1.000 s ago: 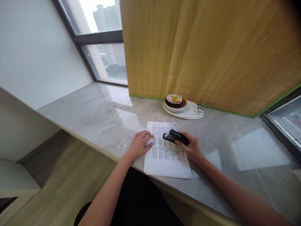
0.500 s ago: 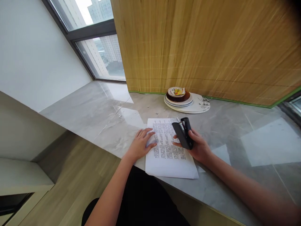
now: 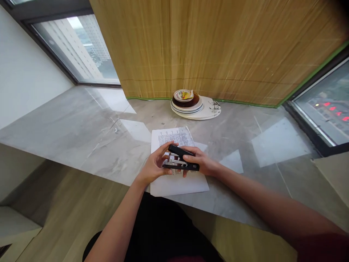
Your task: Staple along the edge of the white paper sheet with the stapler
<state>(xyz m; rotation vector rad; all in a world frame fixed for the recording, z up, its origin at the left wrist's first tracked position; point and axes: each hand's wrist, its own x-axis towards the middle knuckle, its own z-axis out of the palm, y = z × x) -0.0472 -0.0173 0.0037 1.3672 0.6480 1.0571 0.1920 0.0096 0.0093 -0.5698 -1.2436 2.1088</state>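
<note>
Prob a checking step, gripping a gaping stapler [image 3: 180, 151] over pages [image 3: 178, 185] with left hand [image 3: 152, 165] at 9 o'clock, right hand [image 3: 203, 161] at 3, likely needing steadiness next.

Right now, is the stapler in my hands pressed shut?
No, the stapler shows a gap between its raised black top and its base.
</note>
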